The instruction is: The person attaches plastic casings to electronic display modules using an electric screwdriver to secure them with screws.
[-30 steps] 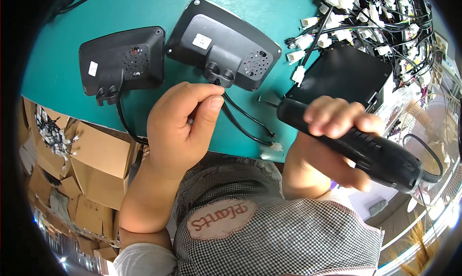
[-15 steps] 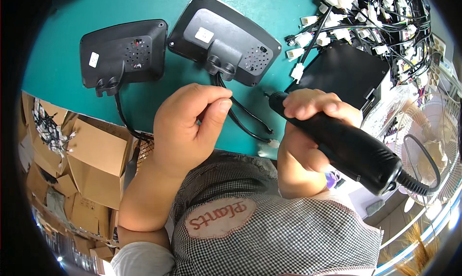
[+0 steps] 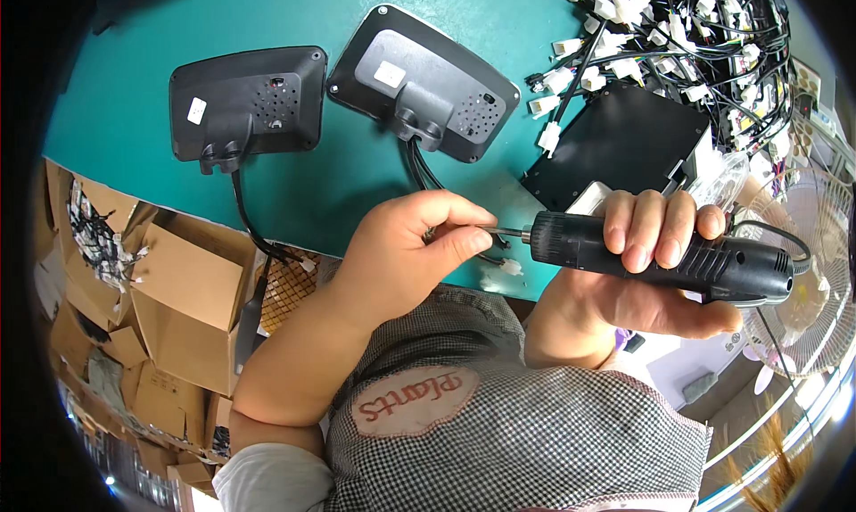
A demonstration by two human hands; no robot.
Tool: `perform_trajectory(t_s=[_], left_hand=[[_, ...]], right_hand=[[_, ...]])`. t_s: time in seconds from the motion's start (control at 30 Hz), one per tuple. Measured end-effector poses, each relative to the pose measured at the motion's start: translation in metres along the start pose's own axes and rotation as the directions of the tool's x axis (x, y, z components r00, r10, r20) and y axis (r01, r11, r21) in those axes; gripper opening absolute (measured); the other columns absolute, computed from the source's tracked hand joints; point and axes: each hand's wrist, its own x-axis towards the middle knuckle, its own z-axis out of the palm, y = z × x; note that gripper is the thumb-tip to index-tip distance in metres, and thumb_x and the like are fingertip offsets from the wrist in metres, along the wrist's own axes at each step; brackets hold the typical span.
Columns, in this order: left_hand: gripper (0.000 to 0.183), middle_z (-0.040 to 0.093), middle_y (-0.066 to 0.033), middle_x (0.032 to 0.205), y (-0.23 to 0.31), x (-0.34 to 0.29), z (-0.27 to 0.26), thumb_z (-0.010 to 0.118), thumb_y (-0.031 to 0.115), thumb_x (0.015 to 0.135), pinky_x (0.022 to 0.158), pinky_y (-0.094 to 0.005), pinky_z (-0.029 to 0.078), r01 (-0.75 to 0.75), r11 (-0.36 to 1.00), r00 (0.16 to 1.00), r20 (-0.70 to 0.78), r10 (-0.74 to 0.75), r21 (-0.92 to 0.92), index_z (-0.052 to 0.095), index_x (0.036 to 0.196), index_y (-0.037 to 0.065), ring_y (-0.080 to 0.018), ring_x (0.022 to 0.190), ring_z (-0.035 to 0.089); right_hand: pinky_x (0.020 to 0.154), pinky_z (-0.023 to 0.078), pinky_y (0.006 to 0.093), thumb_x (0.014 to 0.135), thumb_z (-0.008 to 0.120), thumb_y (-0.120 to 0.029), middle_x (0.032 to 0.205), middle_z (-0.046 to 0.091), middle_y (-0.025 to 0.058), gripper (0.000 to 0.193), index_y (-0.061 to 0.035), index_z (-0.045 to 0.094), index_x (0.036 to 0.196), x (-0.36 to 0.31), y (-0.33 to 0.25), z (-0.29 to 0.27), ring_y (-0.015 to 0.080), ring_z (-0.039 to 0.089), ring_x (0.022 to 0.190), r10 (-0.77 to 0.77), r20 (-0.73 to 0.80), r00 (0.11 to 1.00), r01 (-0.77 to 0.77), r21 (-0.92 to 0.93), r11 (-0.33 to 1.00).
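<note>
In my right hand [image 3: 655, 253] lies a black electric screwdriver [image 3: 571, 242], held nearly level with its nose toward the left. My left hand [image 3: 419, 253] is closed, thumb and forefinger pinching the thin metal screwdriver bit [image 3: 508, 233] in front of that nose; the fingertips hide the bit's end. Beyond my hands, two black display units lie back side up: the left unit [image 3: 245, 111] straight, the right unit [image 3: 428, 84] tilted. Black cables [image 3: 419, 166] run from the right unit behind my left hand. Another cable [image 3: 239, 200] hangs from the left unit over the table edge.
The green table [image 3: 259, 12] carries a black box [image 3: 624, 142] at right and a heap of black cables with white connectors [image 3: 624, 12] behind it. Open cardboard boxes [image 3: 192, 276] stand at lower left. A fan [image 3: 802, 271] is on the far right.
My right hand has swung the screwdriver from a slant to nearly level and shifted its grip. My left hand has moved right and now meets the bit at its front.
</note>
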Motion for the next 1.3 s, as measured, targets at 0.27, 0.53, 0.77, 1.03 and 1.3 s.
perform_trajectory(t_s=[0.27,0.53,0.77,1.03,1.3], left_hand=[[0.02,0.064,-0.0065,0.081,-0.005,-0.002,-0.002,0.059,0.012,0.091,0.052,-0.0189,0.04,0.169,0.826,0.978,-0.015,-0.209,-0.537,0.063,0.107,0.0,-0.006,0.057,0.047],[0.016,0.064,-0.0045,0.074,-0.005,-0.004,0.012,0.059,0.017,0.093,0.046,-0.0176,0.034,0.134,0.781,0.983,-0.02,-0.184,-0.611,0.062,0.094,0.001,-0.0032,0.052,0.041],[0.021,0.061,-0.0014,0.067,0.011,-0.005,0.011,0.059,0.02,0.093,0.049,-0.0213,0.039,0.086,0.956,0.995,-0.032,-0.099,-0.279,0.062,0.086,0.001,-0.005,0.054,0.047],[0.041,0.051,-0.002,0.062,0.025,0.005,-0.01,0.071,0.026,0.084,0.051,-0.0228,0.039,-0.157,0.941,0.894,-0.361,0.264,0.301,0.061,0.118,0.005,-0.008,0.053,0.046],[0.045,0.067,-0.0097,0.089,0.029,0.023,-0.038,0.07,0.035,0.081,0.056,-0.0284,0.047,-0.055,0.659,0.822,-0.341,0.457,0.75,0.062,0.118,0.01,-0.0191,0.061,0.057]], right_hand=[[0.06,0.044,0.0306,0.075,0.071,-0.053,0.081,0.054,0.0037,0.067,-0.0015,0.052,0.113,0.003,0.0,-0.002,0.0143,0.052,0.063,-0.034,-0.034,0.999,0.035,0.029,0.999],[0.056,0.046,0.032,0.078,0.063,-0.064,0.083,0.054,0.0058,0.072,-0.0049,0.045,0.116,0.0,0.004,-0.001,0.0169,0.052,0.062,-0.071,-0.006,0.997,0.071,-0.003,0.997],[0.056,0.048,0.0318,0.079,0.063,-0.063,0.082,0.055,0.0056,0.071,-0.0048,0.047,0.115,-0.001,0.0,0.003,0.0167,0.055,0.062,-0.09,-0.031,0.995,0.092,0.063,0.994],[0.062,0.043,0.0313,0.075,0.066,-0.063,0.083,0.055,0.0038,0.073,-0.0037,0.05,0.116,-0.001,0.009,-0.002,0.0154,0.053,0.065,-0.138,0.093,0.986,0.15,-0.145,0.978],[0.056,0.051,0.0364,0.07,0.072,-0.06,0.081,0.06,0.0133,0.077,-0.0021,0.046,0.114,-0.008,0.04,-0.013,0.0247,0.061,0.065,-0.292,0.17,0.941,0.334,-0.341,0.879]])
